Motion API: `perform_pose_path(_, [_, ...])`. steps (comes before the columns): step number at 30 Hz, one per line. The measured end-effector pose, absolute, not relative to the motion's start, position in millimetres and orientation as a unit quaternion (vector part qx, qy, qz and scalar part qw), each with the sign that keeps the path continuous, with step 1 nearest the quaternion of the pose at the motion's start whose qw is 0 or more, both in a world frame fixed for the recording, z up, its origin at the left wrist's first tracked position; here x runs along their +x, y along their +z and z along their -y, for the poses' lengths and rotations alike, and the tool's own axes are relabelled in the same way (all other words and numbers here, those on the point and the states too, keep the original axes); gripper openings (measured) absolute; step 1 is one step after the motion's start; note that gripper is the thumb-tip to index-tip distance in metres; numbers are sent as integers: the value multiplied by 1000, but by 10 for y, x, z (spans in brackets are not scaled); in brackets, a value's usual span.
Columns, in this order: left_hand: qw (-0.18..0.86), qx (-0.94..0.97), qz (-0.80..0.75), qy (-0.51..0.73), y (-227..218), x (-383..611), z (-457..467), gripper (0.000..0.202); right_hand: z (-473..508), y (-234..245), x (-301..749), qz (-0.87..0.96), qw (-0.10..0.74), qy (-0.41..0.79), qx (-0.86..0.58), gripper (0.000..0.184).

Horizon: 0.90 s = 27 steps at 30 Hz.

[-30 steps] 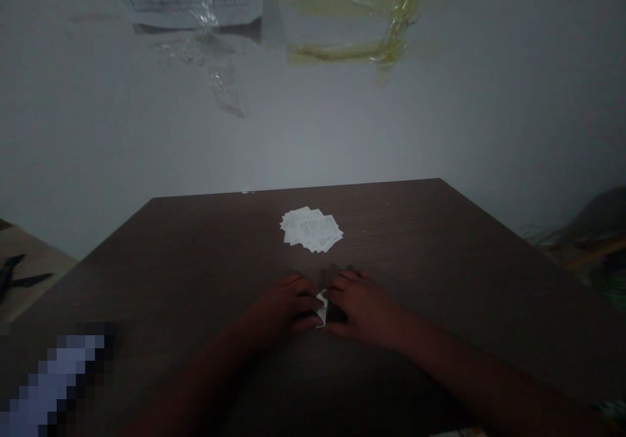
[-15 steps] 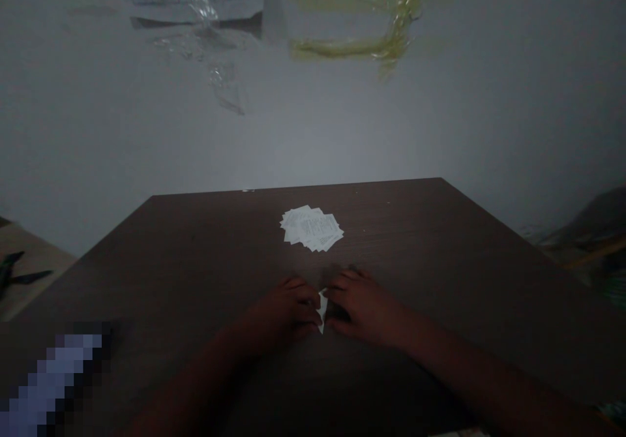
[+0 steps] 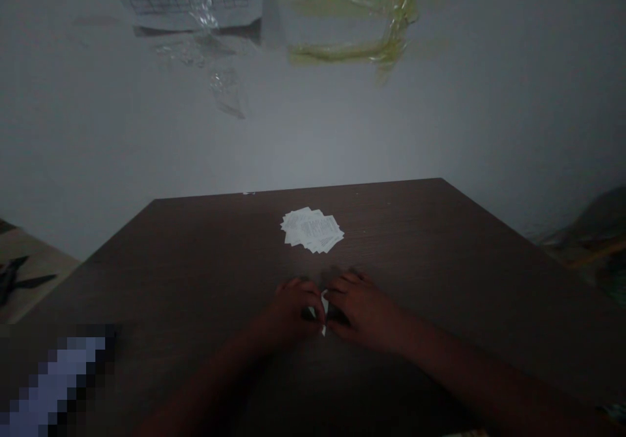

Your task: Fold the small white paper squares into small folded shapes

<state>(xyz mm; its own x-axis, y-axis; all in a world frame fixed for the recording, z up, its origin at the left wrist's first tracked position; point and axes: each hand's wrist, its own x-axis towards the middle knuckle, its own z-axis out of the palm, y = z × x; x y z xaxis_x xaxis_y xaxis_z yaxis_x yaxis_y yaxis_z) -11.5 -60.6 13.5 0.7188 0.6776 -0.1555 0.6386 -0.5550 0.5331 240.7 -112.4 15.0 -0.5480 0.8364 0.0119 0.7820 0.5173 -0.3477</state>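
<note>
The left hand (image 3: 293, 306) and right hand (image 3: 359, 306) rest knuckle to knuckle on the near middle of the dark counter (image 3: 440, 261). The curled fingers of both pinch a small white slip (image 3: 323, 302), which sits between them and is mostly hidden. Farther off lies a loose pile of white slips (image 3: 313, 229), apart from both hands.

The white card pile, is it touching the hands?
Apart. The head view shows bare table between the white card pile and the left hand and right hand, both pinching a paper slip.
</note>
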Motion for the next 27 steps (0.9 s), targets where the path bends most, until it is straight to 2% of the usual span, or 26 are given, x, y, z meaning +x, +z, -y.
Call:
perform_pose_path(5, [285,886,-363,39,85,-148,608,10,1116,156,2324,850,75,161,-495,46])
perform_pose_path(16, [314,873,-373,30,125,-137,619,16,1144,98,2246,832,77,145,-530,43])
perform_pose_path(27, [318,867,-380,50,143,-136,637,17,1117,244,2306,826,51,190,-527,63])
